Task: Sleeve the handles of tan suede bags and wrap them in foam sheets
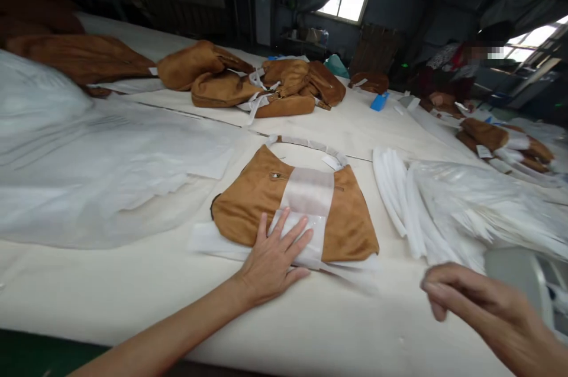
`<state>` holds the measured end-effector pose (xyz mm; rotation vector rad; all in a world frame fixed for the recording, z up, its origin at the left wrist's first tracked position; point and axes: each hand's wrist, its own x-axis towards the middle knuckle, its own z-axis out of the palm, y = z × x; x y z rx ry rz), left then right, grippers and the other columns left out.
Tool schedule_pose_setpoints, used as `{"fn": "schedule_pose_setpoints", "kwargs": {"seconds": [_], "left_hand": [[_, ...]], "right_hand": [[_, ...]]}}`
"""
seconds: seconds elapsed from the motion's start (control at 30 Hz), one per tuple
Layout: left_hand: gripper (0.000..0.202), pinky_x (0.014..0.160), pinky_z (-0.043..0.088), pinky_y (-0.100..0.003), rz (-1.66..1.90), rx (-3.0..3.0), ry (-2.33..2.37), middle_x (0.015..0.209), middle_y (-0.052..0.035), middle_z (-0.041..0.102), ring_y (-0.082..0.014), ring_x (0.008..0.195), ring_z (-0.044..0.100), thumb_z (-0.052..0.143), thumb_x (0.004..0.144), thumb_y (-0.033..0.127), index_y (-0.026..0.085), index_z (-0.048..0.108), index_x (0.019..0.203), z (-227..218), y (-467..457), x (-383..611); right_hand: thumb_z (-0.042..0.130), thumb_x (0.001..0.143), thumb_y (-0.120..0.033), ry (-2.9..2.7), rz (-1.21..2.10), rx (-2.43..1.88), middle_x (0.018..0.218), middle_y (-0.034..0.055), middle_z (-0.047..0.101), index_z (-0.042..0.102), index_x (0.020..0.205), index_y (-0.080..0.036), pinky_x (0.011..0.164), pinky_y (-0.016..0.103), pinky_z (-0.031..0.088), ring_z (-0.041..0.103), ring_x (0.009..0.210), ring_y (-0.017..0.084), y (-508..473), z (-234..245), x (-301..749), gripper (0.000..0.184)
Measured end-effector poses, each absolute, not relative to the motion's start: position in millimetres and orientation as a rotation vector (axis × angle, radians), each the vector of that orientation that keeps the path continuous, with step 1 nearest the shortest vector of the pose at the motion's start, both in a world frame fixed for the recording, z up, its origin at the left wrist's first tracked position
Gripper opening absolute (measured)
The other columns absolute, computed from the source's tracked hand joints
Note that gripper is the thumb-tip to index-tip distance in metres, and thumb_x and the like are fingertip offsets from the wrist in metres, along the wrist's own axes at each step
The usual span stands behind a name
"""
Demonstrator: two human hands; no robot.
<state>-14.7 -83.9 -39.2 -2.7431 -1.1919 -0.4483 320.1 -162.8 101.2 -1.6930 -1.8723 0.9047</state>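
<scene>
A tan suede-like handbag [350, 217] lies flat on the white table in front of me. A pale wrap band [308, 190] goes around its middle, and white wrapping covers its curved handle [306, 143]. My left hand [279, 253] rests with spread fingers on the lower part of the band and the bag's bottom edge. Thin white sheets [350, 276] stick out from beneath the bag. To the right, my right hand [470, 300] hovers apart from the bag, its fingers curled together. Whatever they may hold is hidden.
Clear plastic sheets [110, 170] spread across the left. White foam strips [394, 199] and plastic bags [479, 205] lie at right, near a grey device [519, 276]. More tan bags [266, 87] are piled behind. A person [452, 75] works at the far right.
</scene>
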Motion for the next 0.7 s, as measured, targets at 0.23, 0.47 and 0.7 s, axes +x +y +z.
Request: {"fn": "schedule_pose_setpoints", "kwargs": {"seconds": [0.23, 0.47, 0.7], "left_hand": [[0.066, 0.105, -0.006, -0.081, -0.507, -2.784, -1.248, 0.156, -0.0044, 0.036, -0.0463, 0.146, -0.005, 0.052, 0.092, 0.056, 0.031, 0.034, 0.15, -42.0, -86.7, -13.4], [0.065, 0.104, -0.014, -0.079, -0.536, -2.767, -1.245, 0.157, -0.0041, 0.035, -0.0463, 0.146, -0.004, 0.046, 0.093, 0.059, 0.029, 0.035, 0.15, -43.9, -88.4, -14.7], [0.064, 0.104, -0.005, -0.082, -0.562, -2.781, -1.262, 0.156, -0.0055, 0.037, -0.0457, 0.147, 0.002, 0.048, 0.093, 0.059, 0.032, 0.035, 0.149, -44.8, -88.0, -14.4]], "right_hand": [[0.057, 0.089, -0.03, -2.311, 1.638, -1.083, 0.068, -0.0033, 0.06, 0.067, 0.086, -0.017, 0.062, 0.02, 0.041, 0.053, 0.064, 0.011, -26.8, 99.1, 178.8, 0.017], [0.058, 0.083, -0.017, -2.999, 0.802, -1.303, 0.064, -0.0032, 0.062, 0.064, 0.069, -0.02, 0.054, 0.022, 0.029, 0.054, 0.062, 0.012, 17.6, 80.9, 142.9, 0.016], [0.05, 0.092, -0.02, -3.21, 0.183, -1.325, 0.083, 0.0088, 0.075, 0.074, 0.085, -0.02, 0.065, 0.027, 0.041, 0.07, 0.082, 0.022, 15.5, 72.2, 127.0, 0.025]]}}
